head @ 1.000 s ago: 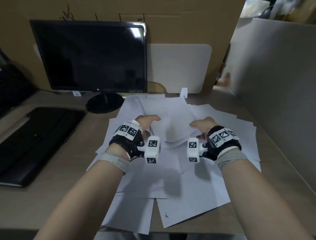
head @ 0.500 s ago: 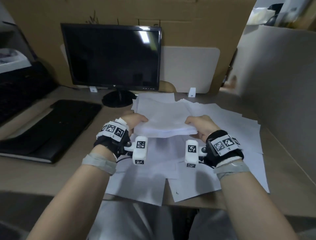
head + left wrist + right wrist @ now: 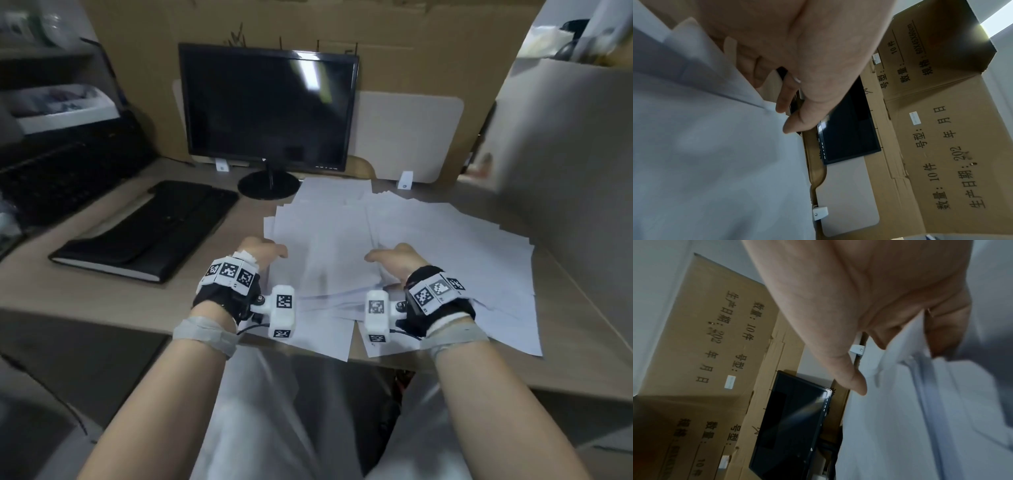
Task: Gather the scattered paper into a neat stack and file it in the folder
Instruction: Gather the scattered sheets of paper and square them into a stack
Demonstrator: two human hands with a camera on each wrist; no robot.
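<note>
left hand (image 3: 262, 251), right hand (image 3: 394, 258), gripping paper bundle (image 3: 329, 260) edges

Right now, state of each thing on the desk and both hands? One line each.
Paper sheets: scattered and overlapping on the desk, some over its near edge, not squared.
Held bundle of sheets: gripped at both sides, blurred.
Black folder: closed, flat on the desk, left of the paper.
Monitor: screen dark.
Left hand: grips the bundle's left edge.
Right hand: grips the bundle's right edge.
</note>
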